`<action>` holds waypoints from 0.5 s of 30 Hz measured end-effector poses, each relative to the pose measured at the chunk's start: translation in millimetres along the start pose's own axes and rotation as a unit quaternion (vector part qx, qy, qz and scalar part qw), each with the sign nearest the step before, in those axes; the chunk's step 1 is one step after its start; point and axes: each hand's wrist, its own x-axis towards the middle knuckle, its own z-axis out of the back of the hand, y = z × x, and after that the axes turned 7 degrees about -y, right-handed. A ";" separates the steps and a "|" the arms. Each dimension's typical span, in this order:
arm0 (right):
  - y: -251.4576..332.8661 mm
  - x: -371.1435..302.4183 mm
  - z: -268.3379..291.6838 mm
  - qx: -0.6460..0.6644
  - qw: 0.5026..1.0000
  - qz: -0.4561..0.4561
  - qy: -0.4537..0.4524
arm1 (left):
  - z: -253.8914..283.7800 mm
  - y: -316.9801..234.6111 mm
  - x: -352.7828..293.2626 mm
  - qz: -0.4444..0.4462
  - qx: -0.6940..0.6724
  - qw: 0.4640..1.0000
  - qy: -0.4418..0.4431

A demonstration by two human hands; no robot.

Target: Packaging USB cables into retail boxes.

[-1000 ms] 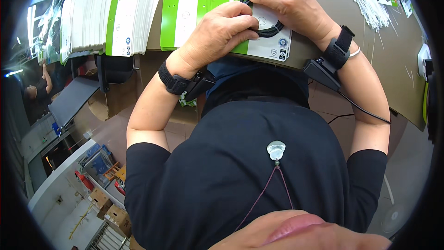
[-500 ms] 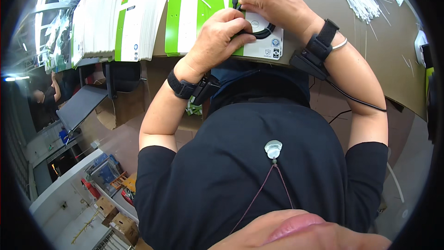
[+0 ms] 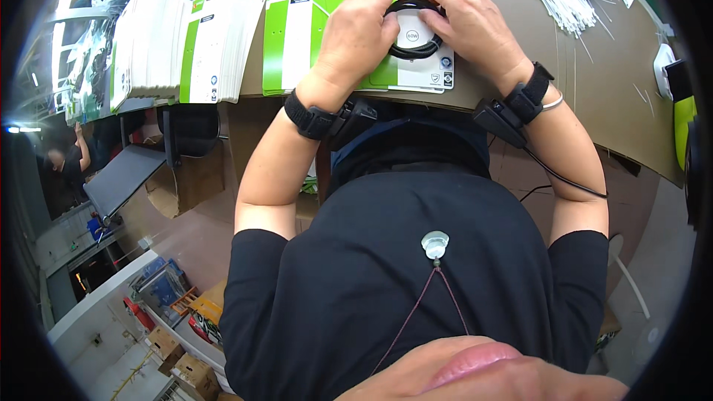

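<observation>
A black cable wound into a ring (image 3: 417, 52) lies against a green and white backing card (image 3: 427, 78) at the table's near edge. My left hand (image 3: 360, 30) grips the ring's left side between thumb and fingers. On its right side, my right hand (image 3: 471, 26) pinches the coil with thumb and fingers. The card's white face with a printed circle shows through the ring. More green and white cards (image 3: 297, 52) lie overlapping to the left, and a thin white tie crosses one of them.
Thick stacks of cards (image 3: 223, 48) stand left on the table. White cable ties (image 3: 553, 0) are heaped at the far right, with a few strays nearby. Plastic-bagged goods (image 3: 93, 52) sit at the far left. A dark chair (image 3: 130, 167) stands beyond the table's left side; a person is behind it.
My right hand has moved down and right onto the coil, and my left hand slightly up its left side. The cable, partly covered before, now shows as a full ring.
</observation>
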 end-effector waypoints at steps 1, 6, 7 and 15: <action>0.8 -0.5 -2.3 -0.011 1.000 0.009 -0.010 | -1.8 2.6 -1.2 0.003 -0.001 1.000 0.001; 0.4 8.1 -1.7 -0.023 0.998 0.050 0.033 | 0.8 10.3 0.9 0.032 -0.026 0.999 0.033; 0.4 7.4 -3.2 -0.031 0.997 0.062 0.028 | 0.9 12.0 0.8 0.020 -0.024 0.999 0.044; 1.8 4.4 -6.6 -0.022 0.998 0.057 0.004 | 1.7 6.9 17.3 -0.099 0.118 0.983 0.097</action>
